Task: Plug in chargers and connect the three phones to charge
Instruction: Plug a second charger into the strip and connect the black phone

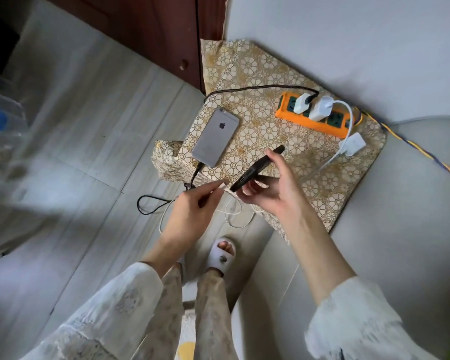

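Observation:
My right hand (270, 188) grips a black phone (255, 168) held edge-on above the table's front edge, its port end pointing toward my left hand. My left hand (192, 211) pinches the plug end of a white cable (231, 215), its tip just short of the phone's port. A grey phone (215, 137) lies face down on the patterned table (309, 162) with a black cable (260, 87) plugged into it. An orange power strip (320, 118) holds two white chargers (303, 103). A third white charger (352, 143) lies loose beside the strip.
The table stands against a white wall, next to a dark wooden cabinet (151, 29). The strip's braided cord (421, 150) runs off to the right. Cable loops hang below the table edge over the tiled floor. My slippered foot (222, 253) is beneath the hands.

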